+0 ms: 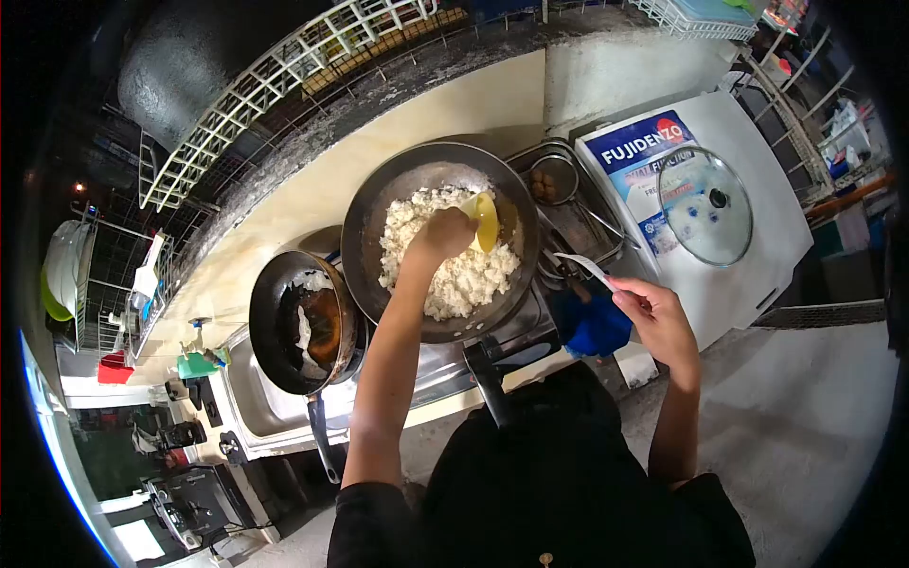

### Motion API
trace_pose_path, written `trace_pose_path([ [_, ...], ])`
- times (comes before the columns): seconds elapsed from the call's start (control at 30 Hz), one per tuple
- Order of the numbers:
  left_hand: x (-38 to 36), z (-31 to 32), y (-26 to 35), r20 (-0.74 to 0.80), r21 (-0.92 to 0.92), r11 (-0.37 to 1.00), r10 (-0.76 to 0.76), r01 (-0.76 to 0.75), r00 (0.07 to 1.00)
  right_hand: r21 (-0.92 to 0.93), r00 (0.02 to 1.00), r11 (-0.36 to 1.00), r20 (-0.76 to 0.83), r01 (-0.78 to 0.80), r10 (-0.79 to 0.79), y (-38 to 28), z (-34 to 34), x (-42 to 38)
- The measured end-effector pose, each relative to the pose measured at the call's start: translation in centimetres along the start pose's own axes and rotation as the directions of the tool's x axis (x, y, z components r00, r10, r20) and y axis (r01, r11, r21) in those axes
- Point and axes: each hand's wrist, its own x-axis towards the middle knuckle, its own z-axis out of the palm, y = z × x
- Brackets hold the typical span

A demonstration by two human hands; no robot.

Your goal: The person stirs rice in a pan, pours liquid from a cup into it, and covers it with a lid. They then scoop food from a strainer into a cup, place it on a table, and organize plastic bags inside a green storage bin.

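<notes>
A large dark frying pan (362,248) holds a heap of white rice (453,282). Over that heap, my left hand (445,235) is closed on a small yellow bowl (488,223), which is tipped on its side against the rice. My fingertips are partly hidden by the bowl. To the right of the pan, my right hand (660,320) pinches a white spoon (589,269) by its handle end, and the spoon points up and left, apart from the pan.
A smaller pan (268,327) with brown oil and white residue sits left of the large one. A strainer (553,180) lies over a tray at the right. Beyond stands a white freezer (772,204) with a glass lid (705,206) on top. A wire rack (275,85) hangs above.
</notes>
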Motion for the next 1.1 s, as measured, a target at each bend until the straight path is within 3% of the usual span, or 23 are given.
trace_pose_path([
  [0.03, -0.3, 0.4, -0.2, 0.008, 0.004, 1.0, -0.008, 0.008, 1.0, 0.005, 1.0, 1.0, 0.006, 0.002, -0.002, 0.6, -0.2, 0.2],
  [0.1, -0.8, 1.2, -1.6, -0.072, -0.361, 0.93, -0.097, 0.064, 0.993, 0.011, 1.0, 1.0, 0.017, 0.015, -0.015, 1.3, -0.5, 0.8],
  [0.13, -1.0, 1.3, -2.5, -0.213, -0.104, 0.982, 0.132, -0.156, 0.968, 0.06, 0.998, 0.996, 0.0, 0.064, -0.064, 1.5, -0.6, 0.9],
  [0.17, -1.1, 1.8, -3.1, -0.208, -0.103, 0.984, 0.124, -0.148, 0.97, 0.107, 0.994, 0.988, -0.018, 0.111, -0.109, 1.7, -0.6, 1.0],
  [0.23, -4.2, -2.3, 0.6, 0.035, -0.24, 0.96, -0.14, 0.144, 0.99, 0.105, 0.995, 0.989, -0.014, 0.1, -0.099, 1.9, -1.1, 1.3],
  [0.27, -3.7, 0.4, -1.4, -0.078, -0.042, 0.987, 0.149, -0.153, 0.986, 0.096, 0.996, 0.991, -0.015, 0.089, -0.088, 2.0, -1.4, 1.4],
  [0.3, -3.2, 2.7, -2.6, -0.091, 0.197, 0.875, 0.465, -0.442, 0.88, 0.097, 0.996, 0.991, -0.006, 0.088, -0.088, 2.2, -1.6, 1.5],
  [0.33, -3.3, 2.6, -0.3, -0.061, -0.017, 0.989, 0.149, -0.15, 0.987, 0.077, 0.998, 0.995, 0.008, 0.056, -0.057, 2.3, -1.8, 1.7],
  [0.37, -3.4, 2.3, 2.1, 0.039, -0.212, 0.961, -0.174, 0.178, 0.984, 0.055, 0.999, 0.998, 0.024, 0.024, -0.025, 2.4, -1.9, 1.8],
  [0.43, -3.3, 1.9, 1.7, 0.083, -0.208, 0.957, -0.191, 0.204, 0.978, 0.058, 0.999, 0.998, 0.031, 0.035, -0.037, 2.5, -2.0, 2.0],
  [0.5, -3.3, 2.6, -0.6, 0.021, -0.06, 0.998, 0.032, -0.031, 0.999, 0.057, 0.998, 0.997, 0.04, 0.052, -0.055, 2.4, -2.2, 2.3],
  [0.53, -4.0, 1.1, -0.2, -0.013, 0.055, 0.995, 0.087, -0.086, 0.996, 0.059, 0.997, 0.995, 0.028, 0.075, -0.076, 2.4, -2.3, 2.4],
  [0.57, -4.4, -0.2, 0.3, -0.011, 0.058, 0.995, 0.084, -0.084, 0.996, 0.062, 0.995, 0.994, 0.014, 0.094, -0.095, 2.4, -2.3, 2.4],
  [0.6, -4.7, -1.2, 0.7, 0.086, -0.227, 0.966, -0.105, 0.122, 0.991, 0.064, 0.995, 0.994, 0.015, 0.093, -0.094, 2.4, -2.4, 2.5],
  [0.63, -4.8, -1.7, 1.0, 0.228, -0.468, 0.818, -0.253, 0.334, 0.94, 0.063, 0.996, 0.994, 0.012, 0.084, -0.085, 2.4, -2.6, 2.5],
  [0.7, -4.4, -0.5, 2.0, 0.198, -0.583, 0.752, -0.236, 0.307, 0.952, 0.06, 0.997, 0.995, 0.011, 0.074, -0.075, 2.5, -2.8, 2.7],
  [0.77, -3.4, 2.1, 2.3, 0.135, -0.382, 0.886, -0.228, 0.263, 0.964, 0.042, 0.998, 0.997, 0.017, 0.057, -0.058, 2.5, -2.9, 2.8],
  [0.83, -4.1, 1.1, 2.6, 0.145, -0.404, 0.883, -0.196, 0.239, 0.97, 0.038, 0.999, 0.999, 0.018, 0.037, -0.038, 1.8, -3.1, 2.9],
  [0.9, -5.1, -0.1, 2.5, -0.015, -0.308, 0.951, -0.024, 0.018, 1.0, 0.036, 1.0, 0.999, 0.021, 0.018, -0.019, 1.7, -3.1, 2.9],
  [0.93, -4.5, 0.9, 1.1, -0.014, -0.307, 0.952, -0.025, 0.019, 1.0, 0.019, 0.999, 1.0, 0.03, 0.02, -0.02, 1.8, -3.1, 2.9],
  [1.0, -2.4, 4.0, -2.1, -0.248, -0.173, 0.971, 0.117, -0.163, 0.962, -0.001, 0.999, 1.0, 0.037, 0.022, -0.022, 1.9, -3.1, 3.0],
  [1.03, -2.5, 2.9, -0.7, -0.25, -0.174, 0.971, 0.116, -0.162, 0.961, 0.01, 0.999, 0.999, 0.027, 0.034, -0.034, 1.9, -3.0, 3.0],
  [1.1, -2.4, 1.2, 2.4, 0.009, -0.227, 0.954, -0.198, 0.195, 0.98, 0.022, 0.999, 0.999, 0.017, 0.046, -0.047, 1.8, -2.9, 3.0],
])
